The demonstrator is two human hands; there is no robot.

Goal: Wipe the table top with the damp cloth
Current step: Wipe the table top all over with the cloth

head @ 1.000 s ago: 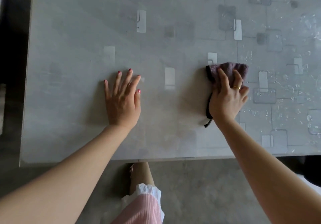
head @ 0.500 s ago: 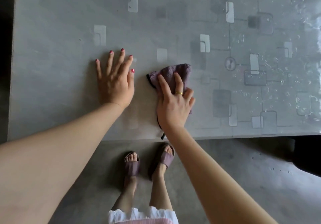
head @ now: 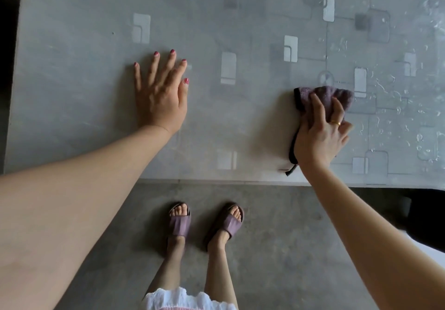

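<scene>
Left hand (head: 160,98): flat, palm down on the grey patterned bench (head: 72,69), fingers straight and slightly spread, red polish on the nails. Holds nothing.

Right hand (head: 321,133): lies on top of a purple cloth (head: 323,94), pressing it to the bench top. Fingers spread over the cloth, slightly bent; gold ring (head: 335,123) on one finger. Whether the fingers only press or also pinch the fabric cannot be told.

Cloth: bunched, dark-edged, sticks out beyond the fingertips of the right hand and along its thumb side. A dark tail of it trails out from under the wrist toward the bench's near edge.

Bench surface beyond and outward of the right hand shows water droplets and streaks. The two hands are well apart.

Below the near edge: concrete floor (head: 277,249), two feet in purple slide sandals (head: 179,224), a white frilled hem (head: 183,297).
</scene>
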